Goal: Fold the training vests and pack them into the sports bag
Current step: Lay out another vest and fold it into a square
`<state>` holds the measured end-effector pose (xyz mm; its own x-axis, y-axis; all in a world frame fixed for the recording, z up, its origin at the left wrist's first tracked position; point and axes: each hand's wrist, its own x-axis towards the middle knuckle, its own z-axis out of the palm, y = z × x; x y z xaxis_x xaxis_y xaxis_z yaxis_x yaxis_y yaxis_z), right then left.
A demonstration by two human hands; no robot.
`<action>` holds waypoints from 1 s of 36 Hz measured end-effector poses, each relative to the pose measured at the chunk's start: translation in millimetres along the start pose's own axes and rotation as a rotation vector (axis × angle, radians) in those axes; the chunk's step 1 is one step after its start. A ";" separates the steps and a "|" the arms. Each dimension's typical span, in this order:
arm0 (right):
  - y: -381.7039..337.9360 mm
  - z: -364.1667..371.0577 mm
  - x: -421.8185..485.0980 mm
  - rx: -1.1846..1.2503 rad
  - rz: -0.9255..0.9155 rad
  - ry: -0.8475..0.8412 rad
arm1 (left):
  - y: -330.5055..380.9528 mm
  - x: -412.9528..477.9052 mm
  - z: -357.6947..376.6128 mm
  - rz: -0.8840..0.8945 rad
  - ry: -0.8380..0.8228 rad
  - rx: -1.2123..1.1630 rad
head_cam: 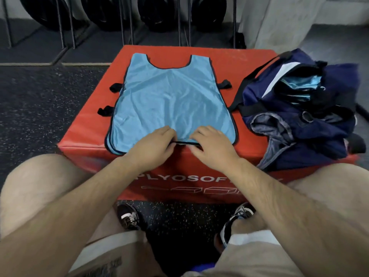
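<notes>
At 9 o'clock from the box, the floor (40,108) is black rubber with small pale specks and a rough grain. The box (83,124) itself is a soft block covered in smooth red vinyl, with rounded edges and white letters on the front wall.

On its top the training vest (171,96) lies flat. It is thin, light blue cloth with a slight shine and some shallow wrinkles. It has a dark trim along its border and a deep round neck at 12 o'clock. At its lower left corner more blue edges show under it, so it seems to lie on other layers. Short black side straps (115,87) stick out at 9 o'clock, and one more at 3 o'clock.

At the 6 o'clock hem of the vest, the left hand (153,144) has its fingers curled and pinches the dark trim. The right hand (213,146) is just beside it, also with bent fingers, and grips the same hem.

At 3 o'clock from the vest, the sports bag (295,116) sits slumped on the box. It is of dark navy fabric with a white panel, a grey lining and black straps. Its mouth is open, and folded vests (301,86) of the same blue are inside.
</notes>
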<state>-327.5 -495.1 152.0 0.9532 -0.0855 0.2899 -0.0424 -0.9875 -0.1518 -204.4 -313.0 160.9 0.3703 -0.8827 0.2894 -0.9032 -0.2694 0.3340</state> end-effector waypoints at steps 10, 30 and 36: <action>32.1 -42.9 7.0 -0.046 0.157 -0.097 | -34.4 -16.0 -19.5 -0.258 -0.122 0.067; 74.5 -116.9 -0.5 0.392 0.375 -0.308 | -55.8 -40.2 -132.1 -0.449 -0.164 -0.038; 70.1 -162.4 -6.8 0.531 0.399 -0.532 | -50.9 -55.8 -166.5 -0.390 -0.410 -0.255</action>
<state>-385.5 -585.3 292.8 0.9161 -0.2092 -0.3421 -0.3859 -0.6921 -0.6100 -142.9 -185.9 277.1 0.5036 -0.8276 -0.2479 -0.6194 -0.5459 0.5643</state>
